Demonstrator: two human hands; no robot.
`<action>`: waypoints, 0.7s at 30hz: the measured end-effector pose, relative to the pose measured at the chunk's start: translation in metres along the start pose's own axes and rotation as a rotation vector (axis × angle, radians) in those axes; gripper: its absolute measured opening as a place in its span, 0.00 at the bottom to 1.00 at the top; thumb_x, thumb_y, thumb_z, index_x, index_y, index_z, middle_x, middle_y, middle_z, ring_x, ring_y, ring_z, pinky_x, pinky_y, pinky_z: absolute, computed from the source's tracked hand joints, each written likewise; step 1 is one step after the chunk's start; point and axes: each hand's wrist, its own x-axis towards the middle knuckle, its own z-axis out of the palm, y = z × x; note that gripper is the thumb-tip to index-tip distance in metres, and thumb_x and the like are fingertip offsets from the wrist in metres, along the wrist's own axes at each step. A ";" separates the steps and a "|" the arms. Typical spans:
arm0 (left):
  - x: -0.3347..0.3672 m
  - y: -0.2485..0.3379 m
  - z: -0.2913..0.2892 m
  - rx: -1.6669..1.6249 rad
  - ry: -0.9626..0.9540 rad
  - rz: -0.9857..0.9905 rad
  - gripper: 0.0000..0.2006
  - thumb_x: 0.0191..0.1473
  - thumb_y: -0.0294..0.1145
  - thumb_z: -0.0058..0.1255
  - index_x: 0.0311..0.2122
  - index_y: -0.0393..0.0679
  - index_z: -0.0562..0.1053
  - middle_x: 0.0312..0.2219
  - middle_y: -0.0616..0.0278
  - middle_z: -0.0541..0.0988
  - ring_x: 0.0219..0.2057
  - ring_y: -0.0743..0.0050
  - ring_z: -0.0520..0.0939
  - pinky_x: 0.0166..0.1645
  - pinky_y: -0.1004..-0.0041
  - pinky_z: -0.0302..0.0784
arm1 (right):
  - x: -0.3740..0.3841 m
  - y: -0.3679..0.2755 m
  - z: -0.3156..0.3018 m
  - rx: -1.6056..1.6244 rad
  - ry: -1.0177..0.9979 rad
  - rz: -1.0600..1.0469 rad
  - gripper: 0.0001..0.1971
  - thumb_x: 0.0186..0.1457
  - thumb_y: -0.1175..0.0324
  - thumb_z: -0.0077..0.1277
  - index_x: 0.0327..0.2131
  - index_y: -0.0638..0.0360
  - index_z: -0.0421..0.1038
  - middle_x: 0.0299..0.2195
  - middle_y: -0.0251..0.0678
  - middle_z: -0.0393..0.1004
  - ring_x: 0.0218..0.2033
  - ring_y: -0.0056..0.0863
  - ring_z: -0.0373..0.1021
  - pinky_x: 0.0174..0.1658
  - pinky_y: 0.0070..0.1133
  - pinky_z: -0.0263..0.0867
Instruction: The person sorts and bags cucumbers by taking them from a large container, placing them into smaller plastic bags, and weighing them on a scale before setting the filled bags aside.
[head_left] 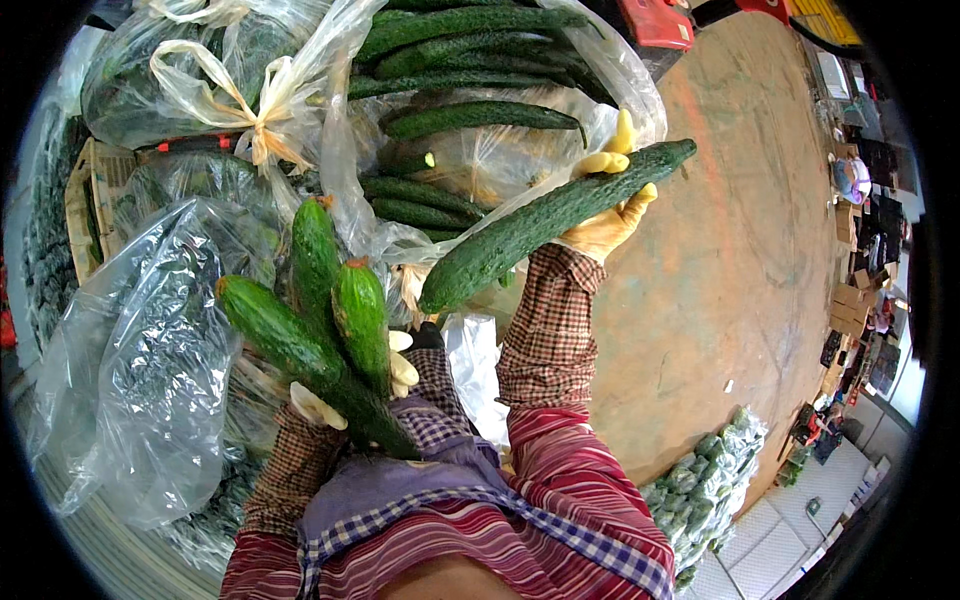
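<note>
A long, dark green cucumber (520,238) lies across my right hand (608,222), which wears a pale yellow glove and has its fingers wrapped round the far half. Three shorter cucumbers are bunched in my gloved left hand (402,368), close to my apron: a long one (275,325) on the left, one (315,250) behind and a lighter one (360,310) on the right. They hide most of that hand. Beyond both hands, an open clear plastic bag (640,75) holds several cucumbers (480,118) laid lengthwise.
A knotted plastic bag (200,65) stands at the far left, and a loose clear bag (150,370) lies nearer. Beside them is a crate edge (85,205). Bagged green produce (710,475) is piled on the brown floor (700,300). Cardboard boxes (850,305) line the right side.
</note>
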 end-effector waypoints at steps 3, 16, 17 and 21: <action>0.006 0.004 0.015 0.183 -0.079 0.194 0.48 0.29 0.33 0.66 0.58 0.30 0.54 0.46 0.47 0.72 0.44 0.60 0.75 0.50 0.68 0.69 | -0.040 0.024 -0.003 -0.516 0.314 0.107 0.25 0.52 0.54 0.51 0.47 0.63 0.65 0.30 0.37 0.75 0.29 0.27 0.72 0.34 0.26 0.72; 0.029 -0.070 0.011 0.727 0.204 -0.010 0.37 0.41 0.26 0.62 0.57 0.42 0.57 0.47 0.58 0.70 0.49 0.68 0.69 0.55 0.70 0.64 | -0.248 0.019 0.008 -0.643 0.517 0.580 0.24 0.52 0.69 0.51 0.52 0.65 0.60 0.45 0.42 0.70 0.43 0.33 0.70 0.46 0.28 0.68; 0.020 -0.076 0.011 0.761 0.152 0.008 0.39 0.41 0.26 0.62 0.59 0.43 0.55 0.49 0.58 0.68 0.50 0.69 0.68 0.55 0.71 0.63 | -0.263 0.024 0.010 -0.596 0.489 0.518 0.23 0.52 0.70 0.51 0.52 0.65 0.60 0.45 0.41 0.70 0.43 0.32 0.70 0.47 0.28 0.68; -0.044 -0.111 -0.004 1.445 0.082 0.345 0.55 0.40 0.38 0.63 0.64 0.47 0.34 0.47 0.39 0.66 0.50 0.42 0.68 0.55 0.60 0.61 | -0.341 0.055 0.042 -0.656 0.442 0.247 0.27 0.48 0.69 0.54 0.52 0.63 0.59 0.48 0.41 0.67 0.47 0.36 0.67 0.50 0.30 0.65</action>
